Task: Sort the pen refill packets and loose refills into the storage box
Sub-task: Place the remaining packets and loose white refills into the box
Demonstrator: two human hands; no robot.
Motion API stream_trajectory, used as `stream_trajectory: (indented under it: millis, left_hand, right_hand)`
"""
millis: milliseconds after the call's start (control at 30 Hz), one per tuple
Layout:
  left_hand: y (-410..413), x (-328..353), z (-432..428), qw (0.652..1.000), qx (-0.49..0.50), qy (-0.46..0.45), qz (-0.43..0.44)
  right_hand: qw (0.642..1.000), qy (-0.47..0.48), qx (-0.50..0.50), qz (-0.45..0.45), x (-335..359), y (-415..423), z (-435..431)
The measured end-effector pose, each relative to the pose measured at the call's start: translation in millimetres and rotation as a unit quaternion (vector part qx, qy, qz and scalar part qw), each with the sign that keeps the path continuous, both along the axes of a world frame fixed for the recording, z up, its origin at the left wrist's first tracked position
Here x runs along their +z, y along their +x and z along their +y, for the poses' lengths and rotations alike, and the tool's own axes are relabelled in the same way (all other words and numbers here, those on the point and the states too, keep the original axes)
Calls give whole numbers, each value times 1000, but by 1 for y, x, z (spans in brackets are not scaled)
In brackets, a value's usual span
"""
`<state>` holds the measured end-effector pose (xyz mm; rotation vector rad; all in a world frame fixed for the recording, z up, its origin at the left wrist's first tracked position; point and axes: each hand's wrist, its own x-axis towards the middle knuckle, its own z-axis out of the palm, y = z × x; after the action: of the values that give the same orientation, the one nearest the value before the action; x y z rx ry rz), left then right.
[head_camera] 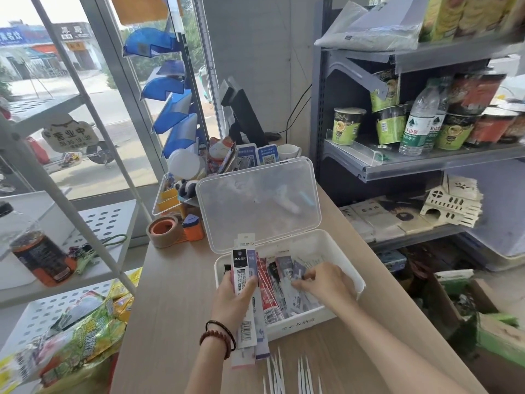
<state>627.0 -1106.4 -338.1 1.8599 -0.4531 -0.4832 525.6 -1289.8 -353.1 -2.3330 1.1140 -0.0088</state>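
Note:
A white storage box (pixel 345 263) stands on the wooden counter with its clear lid (pixel 258 200) raised behind it. Several pen refill packets (pixel 277 291) lie inside, red, black and purple. My left hand (pixel 234 297) grips a bunch of long refill packets (pixel 244 268) upright at the box's left edge; the front one is black and white. My right hand (pixel 324 280) reaches into the box, its fingertips pinching at a small purple packet (pixel 298 270). Loose white refills (pixel 287 373) lie on the counter near the front edge.
An orange tape dispenser (pixel 173 230) and a desk organiser (pixel 170 197) stand left of the lid. A metal shelf (pixel 426 163) with cup noodles and water bottles rises on the right. A white rack with a drink bottle (pixel 39 257) and snack bags (pixel 71 336) stands on the left.

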Motion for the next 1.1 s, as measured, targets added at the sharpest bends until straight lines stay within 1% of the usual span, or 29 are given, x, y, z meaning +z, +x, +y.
stream_trajectory:
  millis: [100, 167, 233, 400, 467, 533, 700, 800, 867, 1000, 1100]
  left_hand:
    - [-1, 2, 2, 1000, 0, 1, -4]
    - [-2, 1, 2, 1000, -2, -1, -8]
    - [-2, 1, 2, 1000, -4, -10, -10]
    - [-5, 5, 3, 1000, -5, -22, -10]
    - [-3, 6, 3, 1000, -5, -22, -8]
    - [-2, 5, 2, 1000, -4, -15, -2]
    - [-3, 7, 5, 1000, -3, -8, 17]
    - [-2, 9, 7, 1000, -10, -12, 22]
    - [-3, 9, 7, 998, -11, -35, 42]
    - [0, 11, 9, 992, -5, -78, 97]
    - [1, 12, 9, 991, -4, -75, 111]
  right_hand:
    - [999, -1, 32, 35, 1, 0, 1]
    - [994, -20, 78, 73, 3, 0, 2]
    - [988, -23, 125, 85, 7, 0, 3]
    - [979, 11, 194, 65, 13, 2, 2]
    - [978, 43, 201, 41, 15, 2, 1]
    - [975, 53, 211, 35, 16, 1, 2]
    - [968, -10, 246, 50, 15, 2, 5]
    - [961, -26, 269, 64, 14, 5, 5]
    - [964, -26, 262, 23, 17, 5, 5]
    - [971, -12, 185, -153, 22, -4, 6]
    - [966, -19, 170, -196, 24, -10, 12]
